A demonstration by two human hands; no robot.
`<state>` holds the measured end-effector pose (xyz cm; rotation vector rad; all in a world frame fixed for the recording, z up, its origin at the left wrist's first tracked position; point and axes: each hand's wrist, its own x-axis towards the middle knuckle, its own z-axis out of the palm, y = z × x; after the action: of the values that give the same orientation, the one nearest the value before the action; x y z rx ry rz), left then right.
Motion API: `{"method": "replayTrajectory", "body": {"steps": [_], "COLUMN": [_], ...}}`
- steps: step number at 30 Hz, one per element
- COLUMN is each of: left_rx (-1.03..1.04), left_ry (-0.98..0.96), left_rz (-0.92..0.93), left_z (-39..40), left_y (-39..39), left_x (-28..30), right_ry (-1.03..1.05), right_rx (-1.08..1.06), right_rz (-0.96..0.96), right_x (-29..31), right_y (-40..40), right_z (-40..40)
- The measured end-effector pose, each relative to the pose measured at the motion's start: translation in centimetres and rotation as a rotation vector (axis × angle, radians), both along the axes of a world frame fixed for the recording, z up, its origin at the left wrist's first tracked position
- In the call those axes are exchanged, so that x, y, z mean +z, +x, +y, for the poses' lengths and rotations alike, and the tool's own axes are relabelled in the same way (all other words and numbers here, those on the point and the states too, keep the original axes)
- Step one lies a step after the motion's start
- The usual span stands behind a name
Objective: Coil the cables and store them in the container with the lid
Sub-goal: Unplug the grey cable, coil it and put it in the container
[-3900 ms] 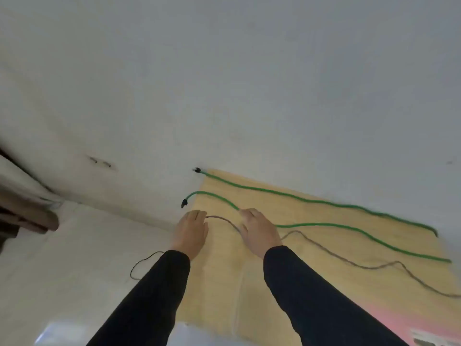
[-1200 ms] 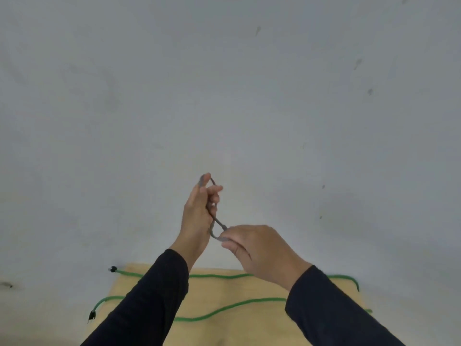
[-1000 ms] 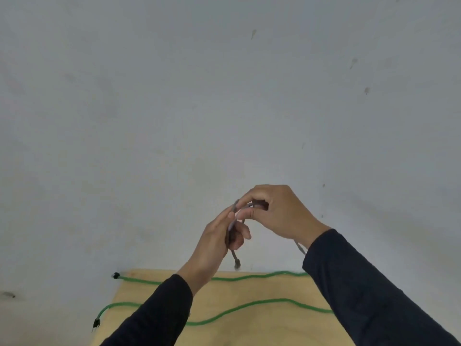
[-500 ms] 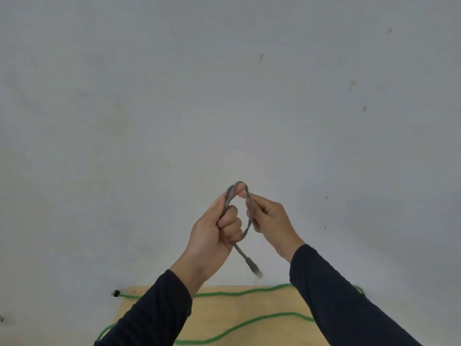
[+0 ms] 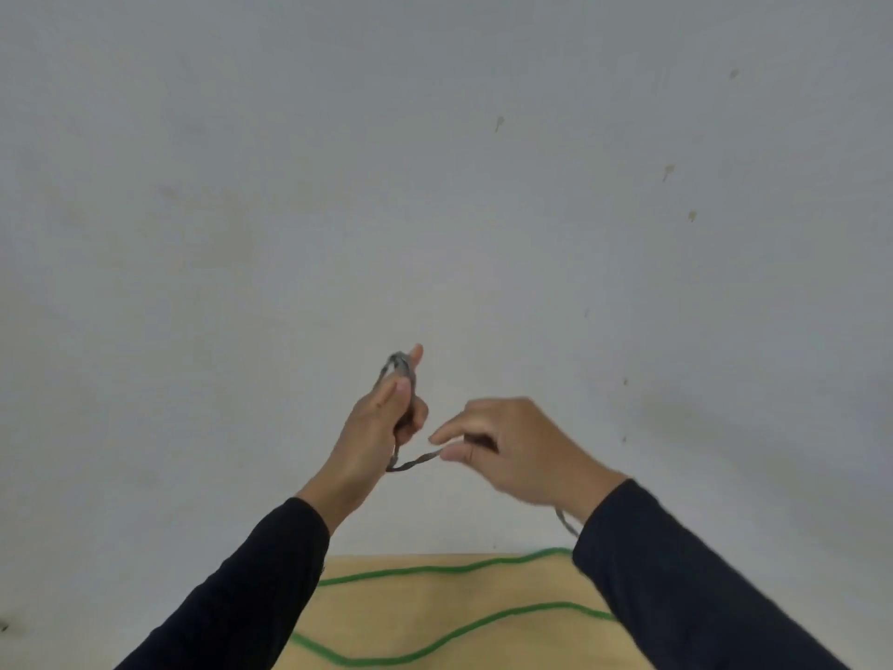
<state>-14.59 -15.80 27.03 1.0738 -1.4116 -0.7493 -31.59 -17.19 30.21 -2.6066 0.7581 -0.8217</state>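
A pale grey wall (image 5: 435,186) — faintly stained — rises behind a light wooden tabletop (image 5: 435,616).

The 2 hands, left (image 5: 372,437) beside right (image 5: 517,452), hold a cable (image 5: 413,461) above the mat (image 5: 435,616).

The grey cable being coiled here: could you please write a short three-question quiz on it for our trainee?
1. True or false: the left hand grips loops of the grey cable.
2. What does the right hand do? A) rests flat on the mat B) pinches the grey cable C) lifts a lid
3. What colour is the cable lying on the mat?

Key: 1 true; 2 B; 3 green.
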Motion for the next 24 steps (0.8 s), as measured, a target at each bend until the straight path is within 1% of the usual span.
{"method": "replayTrajectory", "body": {"steps": [2,4,6,7,10,13,15,17,19,21,22,24], "left_rx": [-0.083,-0.173,-0.218,-0.232,-0.320,-0.436,-0.479,-0.515,-0.516,-0.465,-0.407,-0.232], "left_ry": [0.040,0.037,0.013,0.007,0.009,0.022,0.026,0.026,0.016,-0.017,-0.043,-0.075], "left_rz": [-0.051,-0.085,-0.102,-0.080,0.065,0.201,0.285,0.398,0.551,0.671,0.696,0.676], "left_z": [1.1,2.1,2.8,3.0,3.3,3.5,3.4,3.1,2.7,1.9,1.3,0.0], "left_y": [-1.1,-2.5,-3.7,-4.1,-5.0,-5.2,-5.3,-5.5,-5.5,-4.9,-4.3,-2.9], "left_x": [-0.6,-0.9,-0.9,-0.8,-0.1,0.8,1.5,2.3,3.4,4.7,5.2,5.7], "right_ry": [0.057,0.133,0.198,0.223,0.275,0.350,0.416,0.493,0.556,0.536,0.495,0.423], "right_rx": [-0.015,-0.018,-0.015,-0.011,0.021,0.015,0.010,-0.004,-0.054,-0.096,-0.111,-0.105], "right_rz": [-0.094,-0.167,-0.194,-0.203,-0.287,-0.452,-0.554,-0.610,-0.614,-0.549,-0.484,-0.377], "right_x": [2.1,3.8,4.7,4.9,5.0,4.3,3.1,1.4,-0.4,-2.3,-3.2,-4.7], "right_y": [-1.1,-2.0,-2.6,-2.8,-3.3,-3.5,-3.3,-2.7,-1.9,-1.2,-0.9,0.0], "right_z": [-0.5,-0.9,-1.2,-1.3,-1.7,-2.1,-2.6,-2.8,-2.9,-2.4,-2.0,-1.1]}}
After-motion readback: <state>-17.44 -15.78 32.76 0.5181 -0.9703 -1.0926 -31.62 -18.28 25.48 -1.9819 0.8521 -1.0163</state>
